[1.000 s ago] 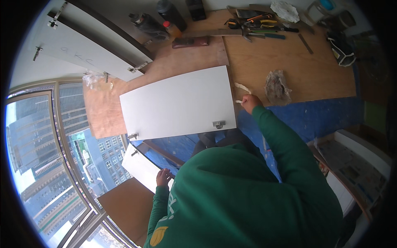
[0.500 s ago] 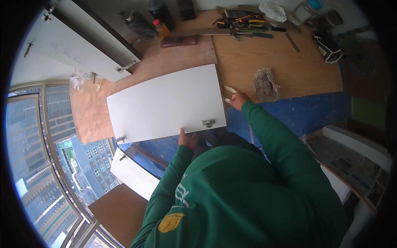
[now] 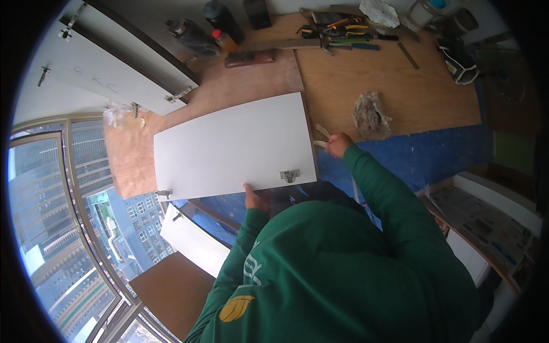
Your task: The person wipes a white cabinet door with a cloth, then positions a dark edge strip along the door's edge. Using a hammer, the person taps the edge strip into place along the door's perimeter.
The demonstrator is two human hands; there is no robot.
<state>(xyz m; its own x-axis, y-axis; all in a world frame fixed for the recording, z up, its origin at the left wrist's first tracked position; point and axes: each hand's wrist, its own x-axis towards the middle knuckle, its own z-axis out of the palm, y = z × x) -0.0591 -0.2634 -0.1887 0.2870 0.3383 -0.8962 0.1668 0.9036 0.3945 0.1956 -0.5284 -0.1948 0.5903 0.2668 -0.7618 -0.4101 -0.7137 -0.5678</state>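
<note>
White cabinet door panel (image 3: 234, 146) looks stiff, smooth, broad and awkward; left hand (image 3: 255, 198) grips its near edge, right hand (image 3: 338, 144) pinches a pale strip (image 3: 322, 137) beside it

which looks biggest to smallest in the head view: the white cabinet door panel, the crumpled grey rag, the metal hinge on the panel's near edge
1. White cabinet door panel, by far the largest.
2. Crumpled grey rag.
3. Metal hinge, smallest.
</note>
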